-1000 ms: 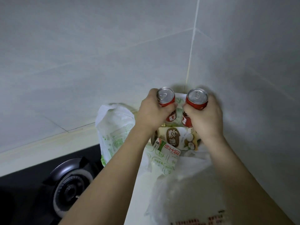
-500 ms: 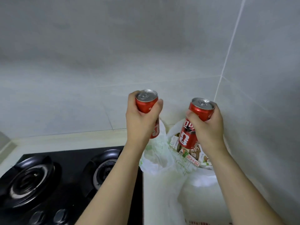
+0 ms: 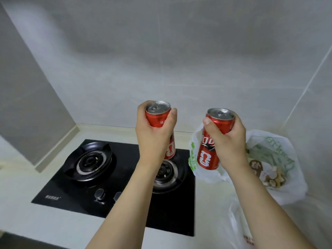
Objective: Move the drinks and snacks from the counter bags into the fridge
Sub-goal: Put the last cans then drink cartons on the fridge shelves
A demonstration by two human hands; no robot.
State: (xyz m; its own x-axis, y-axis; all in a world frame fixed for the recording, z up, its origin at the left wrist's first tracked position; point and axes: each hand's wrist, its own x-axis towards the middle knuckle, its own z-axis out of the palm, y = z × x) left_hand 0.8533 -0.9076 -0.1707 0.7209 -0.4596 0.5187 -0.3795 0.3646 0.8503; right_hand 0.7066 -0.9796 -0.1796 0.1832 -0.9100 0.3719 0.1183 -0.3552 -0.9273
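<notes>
Head view: your left hand (image 3: 154,135) wraps one red can (image 3: 158,114), fingers curled round its upper body; your right hand (image 3: 228,139) grips a second red can (image 3: 209,151) the same way. Both are upright, lifted above the stove (image 3: 115,177) and counter. Progress looks early: snack packets (image 3: 265,169) remain in the open white bag (image 3: 280,141) by the corner wall; the fridge is not in view. Walls close off front and right; open room lies to your left.
</notes>
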